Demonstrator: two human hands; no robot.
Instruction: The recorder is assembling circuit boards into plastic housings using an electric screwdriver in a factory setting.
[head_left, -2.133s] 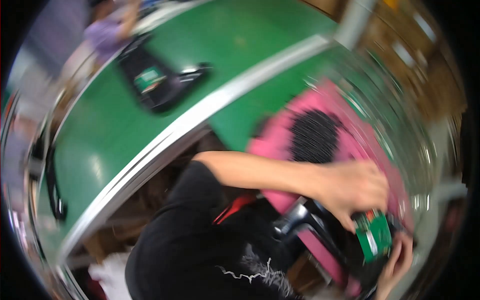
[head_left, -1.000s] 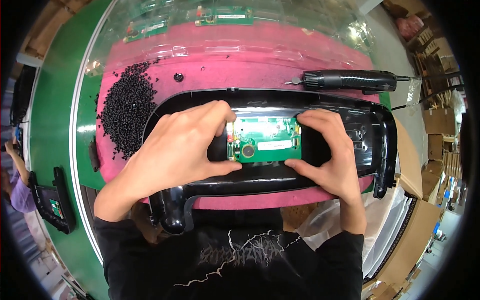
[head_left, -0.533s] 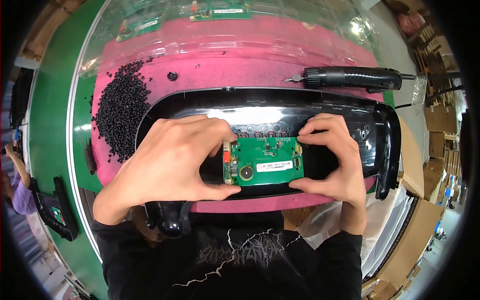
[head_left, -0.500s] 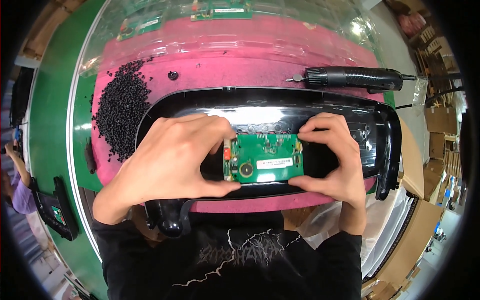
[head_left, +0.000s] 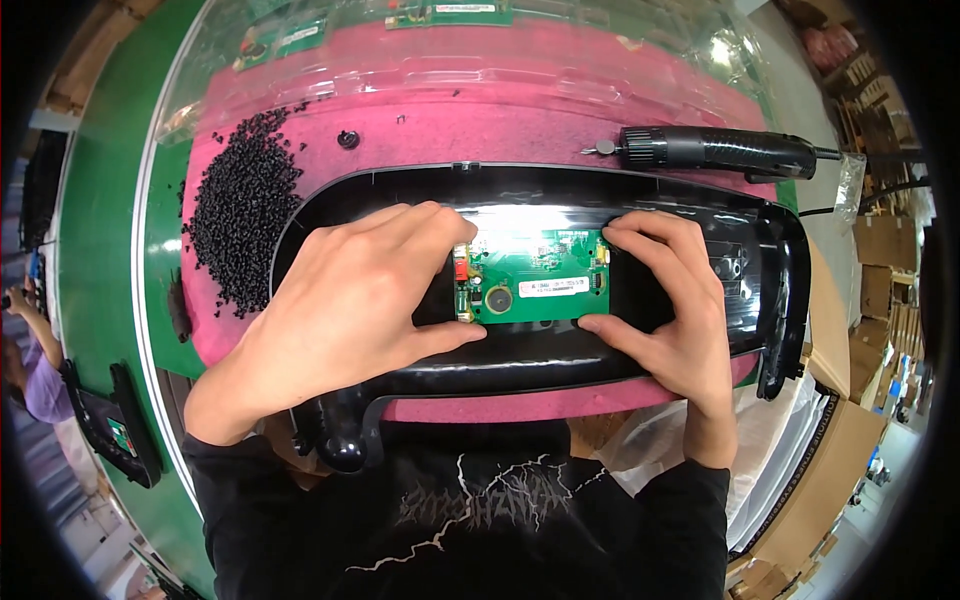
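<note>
A pink foam mat (head_left: 560, 120) is spread across the bench, over a green surface (head_left: 105, 250) seen along the bench's left edge. Most of the mat's middle and near edge is taken up by a long black plastic housing (head_left: 700, 370), laid with its hollow side up. A clear plastic tray (head_left: 600, 60) is set along the far edge of the bench. A pile of small black pellets (head_left: 240, 215) is heaped at the mat's left edge, and a black electric screwdriver (head_left: 720, 152) is laid near its far right corner. A green circuit board (head_left: 535, 280) is seated in the middle of the housing, possibly not fully pressed home. The board's left end is pinched by the left hand (head_left: 350, 310) between thumb and fingers; its right end is grasped likewise by the right hand (head_left: 675, 310).
</note>
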